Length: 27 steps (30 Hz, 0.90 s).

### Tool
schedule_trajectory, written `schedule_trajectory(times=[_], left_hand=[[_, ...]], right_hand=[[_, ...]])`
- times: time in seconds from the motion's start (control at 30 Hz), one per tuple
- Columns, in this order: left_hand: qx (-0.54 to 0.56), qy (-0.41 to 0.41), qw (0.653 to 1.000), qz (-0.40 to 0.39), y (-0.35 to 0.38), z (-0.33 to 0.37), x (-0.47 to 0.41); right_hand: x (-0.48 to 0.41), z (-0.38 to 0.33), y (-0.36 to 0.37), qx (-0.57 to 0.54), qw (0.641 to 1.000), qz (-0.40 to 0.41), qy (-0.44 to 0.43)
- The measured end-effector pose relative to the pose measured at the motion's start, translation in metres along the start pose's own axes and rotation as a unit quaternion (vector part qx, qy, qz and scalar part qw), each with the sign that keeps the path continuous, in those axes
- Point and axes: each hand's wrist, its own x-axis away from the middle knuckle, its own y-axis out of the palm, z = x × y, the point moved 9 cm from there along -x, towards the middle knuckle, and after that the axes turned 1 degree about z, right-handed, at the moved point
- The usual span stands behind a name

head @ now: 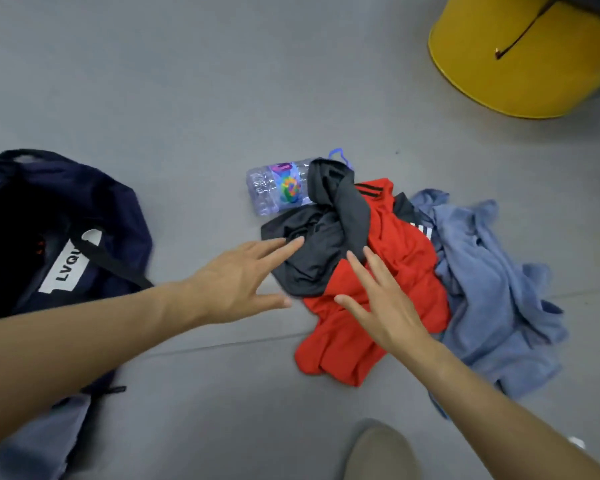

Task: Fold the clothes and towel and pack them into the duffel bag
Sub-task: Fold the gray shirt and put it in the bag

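Now, both hands reach toward clothes pile on floor. Left hand (236, 282): fingers straight, spread, tips touching crumpled dark grey garment (319, 251). Right hand (385, 306): flat and spread above red sports shirt with black stripes (395, 271), gripping nothing. Best approach: pinch grey garment at two hem corners, lift clear of red shirt and of clear plastic bottle (278, 188) it partly drapes, shake flat, then fold. Blue terry towel (492, 282) lies right of red shirt, touching. Navy fabric duffel bag (118, 209) at left, well apart, mouth open; interior dark, contents not discernible.
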Motion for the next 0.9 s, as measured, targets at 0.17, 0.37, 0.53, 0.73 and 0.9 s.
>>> schedule_trajectory(times=[0.17,0.37,0.53,0.73,0.9], left_hand=[[0.038,-0.058,0.997,-0.013,0.056,0.015,-0.044],[0.091,-0.107,0.99,0.024,0.078,0.002,-0.062],[0.086,-0.124,0.988,0.019,0.07,-0.012,-0.046],[0.051,-0.106,0.991,0.071,-0.017,-0.017,-0.016],[0.028,-0.126,0.986,0.105,-0.098,0.002,0.029]], right_hand=[[-0.015,0.02,0.001,0.0,0.997,0.071,0.022],[-0.071,0.027,0.006,0.147,0.986,0.033,0.064],[-0.082,0.024,-0.005,0.055,0.996,0.033,0.063],[-0.051,-0.031,-0.058,-0.192,0.975,0.087,0.066],[-0.038,-0.105,-0.122,-0.169,0.982,0.073,0.046]])
